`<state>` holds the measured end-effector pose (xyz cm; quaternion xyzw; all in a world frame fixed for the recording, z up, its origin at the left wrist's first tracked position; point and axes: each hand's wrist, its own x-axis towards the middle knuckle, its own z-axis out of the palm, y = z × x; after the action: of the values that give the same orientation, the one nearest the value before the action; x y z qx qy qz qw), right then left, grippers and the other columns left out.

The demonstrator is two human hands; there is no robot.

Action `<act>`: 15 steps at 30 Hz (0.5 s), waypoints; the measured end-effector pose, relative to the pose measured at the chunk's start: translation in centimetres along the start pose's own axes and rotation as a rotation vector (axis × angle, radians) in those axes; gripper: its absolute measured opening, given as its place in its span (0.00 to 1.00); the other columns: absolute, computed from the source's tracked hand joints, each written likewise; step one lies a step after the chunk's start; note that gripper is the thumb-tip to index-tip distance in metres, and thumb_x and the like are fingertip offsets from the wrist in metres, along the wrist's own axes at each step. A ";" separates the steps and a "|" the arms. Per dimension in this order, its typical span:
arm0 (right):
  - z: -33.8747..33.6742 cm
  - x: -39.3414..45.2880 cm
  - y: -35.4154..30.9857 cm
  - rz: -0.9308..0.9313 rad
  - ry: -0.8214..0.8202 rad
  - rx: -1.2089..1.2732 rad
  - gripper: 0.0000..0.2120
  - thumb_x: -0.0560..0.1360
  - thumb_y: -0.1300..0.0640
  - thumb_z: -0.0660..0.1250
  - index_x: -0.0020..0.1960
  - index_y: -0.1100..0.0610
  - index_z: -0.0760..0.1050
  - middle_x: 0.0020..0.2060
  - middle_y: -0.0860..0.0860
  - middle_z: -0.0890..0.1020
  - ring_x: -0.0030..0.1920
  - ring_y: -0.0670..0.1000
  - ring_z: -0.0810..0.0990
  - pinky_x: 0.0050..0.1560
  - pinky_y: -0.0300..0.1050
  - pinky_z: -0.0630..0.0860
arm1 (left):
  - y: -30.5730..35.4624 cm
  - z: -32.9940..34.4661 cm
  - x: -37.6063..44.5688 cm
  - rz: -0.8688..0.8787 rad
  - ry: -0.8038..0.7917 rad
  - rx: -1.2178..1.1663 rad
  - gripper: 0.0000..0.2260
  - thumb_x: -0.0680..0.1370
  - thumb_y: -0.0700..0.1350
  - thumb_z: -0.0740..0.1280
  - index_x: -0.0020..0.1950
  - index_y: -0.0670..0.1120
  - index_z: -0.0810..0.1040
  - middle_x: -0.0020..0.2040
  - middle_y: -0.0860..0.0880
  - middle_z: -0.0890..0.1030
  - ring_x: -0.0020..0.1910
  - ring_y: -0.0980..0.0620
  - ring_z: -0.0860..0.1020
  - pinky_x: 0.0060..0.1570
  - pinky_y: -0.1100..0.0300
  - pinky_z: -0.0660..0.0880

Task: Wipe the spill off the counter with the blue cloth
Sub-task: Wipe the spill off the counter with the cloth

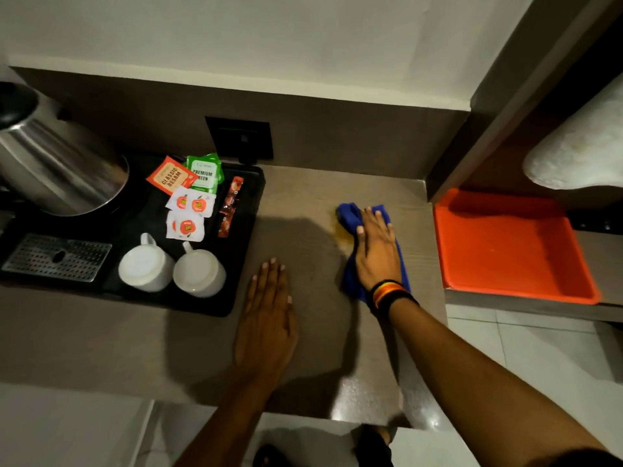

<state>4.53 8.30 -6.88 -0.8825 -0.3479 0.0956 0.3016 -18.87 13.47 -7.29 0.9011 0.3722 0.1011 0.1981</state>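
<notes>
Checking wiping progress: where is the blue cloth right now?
The blue cloth lies on the counter under the right hand, between the black tray and orange tray.

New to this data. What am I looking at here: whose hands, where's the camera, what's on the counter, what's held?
There is no machine: a person wears one wide-angle head camera looking down at their own bare hands. The right hand presses a blue cloth flat onto a yellowish spill on the counter. The left hand rests flat on the counter, holding nothing. To the left is a black tray with a kettle, two upturned white cups, and tea sachets. To the right sits an orange tray.
</notes>
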 end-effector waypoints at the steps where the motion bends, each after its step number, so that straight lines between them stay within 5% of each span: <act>1: 0.0 0.5 -0.1 0.041 0.032 0.012 0.24 0.86 0.52 0.52 0.80 0.56 0.61 0.79 0.53 0.65 0.81 0.51 0.57 0.83 0.49 0.47 | -0.1 0.1 0.0 0.000 -0.004 0.008 0.26 0.84 0.48 0.50 0.83 0.44 0.56 0.84 0.46 0.57 0.84 0.49 0.53 0.82 0.44 0.58; 4: 0.8 4.3 -0.9 0.107 0.076 -0.053 0.24 0.85 0.53 0.52 0.79 0.58 0.63 0.79 0.55 0.66 0.81 0.53 0.58 0.83 0.54 0.50 | -0.8 0.7 0.3 0.010 -0.006 0.024 0.27 0.84 0.48 0.51 0.83 0.44 0.56 0.85 0.46 0.57 0.84 0.50 0.52 0.82 0.45 0.57; 7: 2.5 6.6 -2.7 -0.013 -0.022 -0.148 0.23 0.85 0.52 0.52 0.79 0.55 0.63 0.79 0.53 0.66 0.81 0.55 0.58 0.82 0.57 0.50 | -1.1 1.1 0.4 0.040 -0.001 0.048 0.27 0.83 0.47 0.51 0.83 0.43 0.57 0.84 0.44 0.58 0.84 0.48 0.54 0.82 0.45 0.58; 11: 2.7 0.6 -3.6 -0.270 -0.184 -0.111 0.23 0.84 0.52 0.57 0.78 0.51 0.65 0.78 0.49 0.67 0.80 0.53 0.60 0.82 0.58 0.52 | -0.5 0.3 0.1 -0.055 -0.012 0.067 0.29 0.83 0.50 0.46 0.83 0.42 0.52 0.85 0.43 0.54 0.84 0.47 0.51 0.83 0.45 0.56; 15: 0.2 -4.5 0.0 -0.278 -0.165 -0.147 0.23 0.84 0.52 0.57 0.78 0.51 0.65 0.78 0.49 0.68 0.81 0.51 0.59 0.81 0.57 0.55 | -0.3 0.0 -0.1 -0.147 -0.008 0.053 0.29 0.83 0.50 0.44 0.83 0.41 0.50 0.85 0.42 0.51 0.84 0.45 0.49 0.83 0.46 0.54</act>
<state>1.10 5.40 -7.24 -0.8347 -0.4963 0.0993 0.2169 -19.15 13.60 -7.41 0.8768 0.4389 0.0727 0.1825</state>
